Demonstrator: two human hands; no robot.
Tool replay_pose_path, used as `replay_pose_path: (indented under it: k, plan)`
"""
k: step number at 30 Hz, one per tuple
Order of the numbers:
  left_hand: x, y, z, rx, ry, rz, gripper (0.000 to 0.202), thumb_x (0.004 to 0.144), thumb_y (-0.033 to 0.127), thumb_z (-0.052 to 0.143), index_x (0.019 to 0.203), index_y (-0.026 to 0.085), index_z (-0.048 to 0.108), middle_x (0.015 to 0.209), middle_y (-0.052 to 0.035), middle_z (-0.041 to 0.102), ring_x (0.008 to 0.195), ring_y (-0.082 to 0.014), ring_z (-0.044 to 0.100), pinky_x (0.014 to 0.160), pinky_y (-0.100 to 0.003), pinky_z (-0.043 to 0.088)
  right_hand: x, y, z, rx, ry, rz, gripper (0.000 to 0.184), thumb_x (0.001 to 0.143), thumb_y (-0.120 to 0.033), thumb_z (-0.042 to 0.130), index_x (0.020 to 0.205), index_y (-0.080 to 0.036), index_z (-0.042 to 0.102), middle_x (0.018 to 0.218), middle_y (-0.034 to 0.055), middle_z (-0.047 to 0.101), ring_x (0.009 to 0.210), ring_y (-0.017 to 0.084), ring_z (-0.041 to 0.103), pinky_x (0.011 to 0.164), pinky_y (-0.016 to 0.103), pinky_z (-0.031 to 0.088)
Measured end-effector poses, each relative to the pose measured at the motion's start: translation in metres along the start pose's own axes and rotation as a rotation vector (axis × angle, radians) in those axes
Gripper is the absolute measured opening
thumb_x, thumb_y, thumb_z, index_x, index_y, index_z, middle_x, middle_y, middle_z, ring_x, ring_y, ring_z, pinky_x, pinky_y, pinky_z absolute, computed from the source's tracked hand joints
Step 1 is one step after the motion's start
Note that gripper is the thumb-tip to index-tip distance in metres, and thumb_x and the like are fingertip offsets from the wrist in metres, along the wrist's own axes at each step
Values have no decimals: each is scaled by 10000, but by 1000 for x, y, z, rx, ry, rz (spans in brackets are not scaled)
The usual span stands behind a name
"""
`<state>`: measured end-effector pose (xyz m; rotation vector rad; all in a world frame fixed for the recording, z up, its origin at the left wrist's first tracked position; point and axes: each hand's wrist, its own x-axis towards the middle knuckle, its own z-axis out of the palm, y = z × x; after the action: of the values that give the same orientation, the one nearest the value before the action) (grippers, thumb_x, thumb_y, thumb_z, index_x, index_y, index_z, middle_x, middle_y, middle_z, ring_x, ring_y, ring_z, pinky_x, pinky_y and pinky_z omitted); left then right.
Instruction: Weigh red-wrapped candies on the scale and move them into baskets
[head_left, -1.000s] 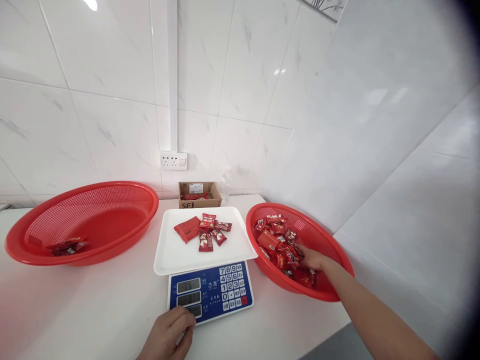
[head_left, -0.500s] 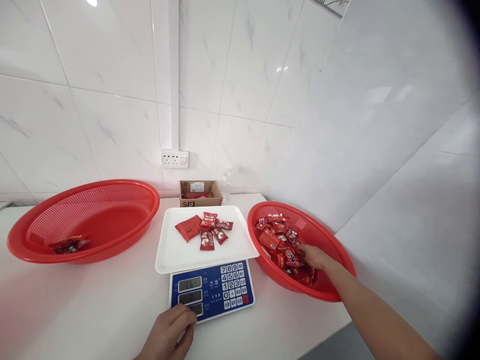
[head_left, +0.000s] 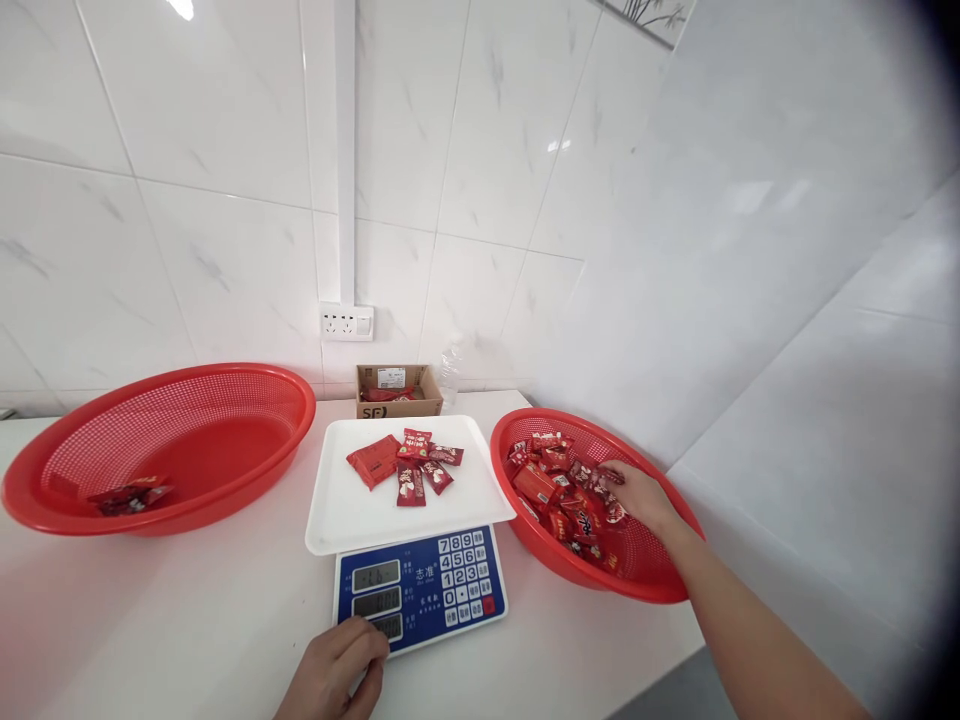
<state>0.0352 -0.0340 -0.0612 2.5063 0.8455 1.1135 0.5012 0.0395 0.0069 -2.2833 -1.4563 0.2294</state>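
Dark-red packet (head_left: 610,477) in the part-curled grip of the right hand (head_left: 643,497); left hand (head_left: 336,664) at scale (head_left: 426,590), closure unclear.

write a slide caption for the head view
Right hand in a red basket of packets, left hand at the scale, more packets on its tray.

Tabletop (head_left: 225,620): weighing scale (head_left: 421,590) at centre; tray (head_left: 352,522) upon it, packets (head_left: 409,484) in tray. At 12 o'clock, behind: carton (head_left: 405,409) (further packets (head_left: 388,395) inside). At 10 o'clock: first basket (head_left: 225,450), packets (head_left: 131,497) at its 7 o'clock. At 2 o'clock: second basket (head_left: 654,560), packets (head_left: 536,484) heaped toward its 9 o'clock; right hand (head_left: 641,495) within, at heap's 3 o'clock. Left hand (head_left: 337,662): at scale's 7 o'clock corner.
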Motion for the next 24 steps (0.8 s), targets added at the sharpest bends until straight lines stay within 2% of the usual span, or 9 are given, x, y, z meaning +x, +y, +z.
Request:
replay_pose_path:
  k: [7,9,10,12,14,16,20,22,24]
  plan:
    - [-1,-2,1,-31,15,-15,158,812,87,461,798,230,527,660,0,628,555,-109,592,499,-163,453,-18,-23,-12,223,173,21,424,793,-397,481,1148,-181,569,1066,89,668,917,236,628,791,334,472]
    - [-2,-2,3,-83,-1,-49,150,822,104,466,795,232,540,669,-1,627,565,-109,589,510,-164,456,-36,-42,-15,321,207,2,439,797,-453,480,1149,-203,559,1049,77,671,872,214,641,735,307,495]
    - [-3,-1,4,-129,-13,-91,138,832,125,470,801,234,549,682,-2,628,574,-109,587,519,-166,461,-47,-55,-15,465,239,-14,434,775,-456,522,1123,-202,574,1046,85,671,863,222,643,715,311,501]
    - [-3,3,7,-261,-52,-244,101,855,191,481,868,246,565,743,-8,637,625,-115,594,561,-179,482,-75,-82,-13,666,250,-41,421,718,-462,607,1054,-208,608,987,75,683,822,225,644,681,319,509]
    - [-2,12,9,-449,-104,-429,148,869,284,492,1004,269,552,848,-20,640,703,-128,600,606,-208,505,-105,-111,-4,778,198,-96,407,696,-464,643,1015,-212,623,955,64,686,782,221,641,649,327,511]
    - [3,24,9,-692,-160,-571,301,865,386,497,1151,293,486,975,-47,613,789,-149,593,635,-251,522,-134,-136,13,827,173,-183,303,691,-427,663,909,-217,652,958,53,683,844,225,630,705,335,508]
    - [19,52,4,-1162,-262,-717,585,819,507,532,1326,321,307,1199,-96,509,1008,-197,553,791,-369,514,-179,-171,54,915,96,-295,172,746,-364,628,853,-231,649,858,36,684,828,201,631,745,333,505]
    - [28,62,3,-1295,-260,-802,662,792,512,571,1353,326,270,1208,-93,509,1011,-201,560,811,-395,507,-192,-181,71,937,79,-306,152,776,-349,601,874,-238,638,882,36,677,830,192,630,749,327,504]
    - [34,68,4,-1353,-212,-903,668,766,507,609,1334,300,324,1127,-84,558,932,-193,594,766,-378,519,-200,-188,84,937,57,-331,148,795,-337,584,897,-241,631,928,40,665,869,192,621,777,329,496]
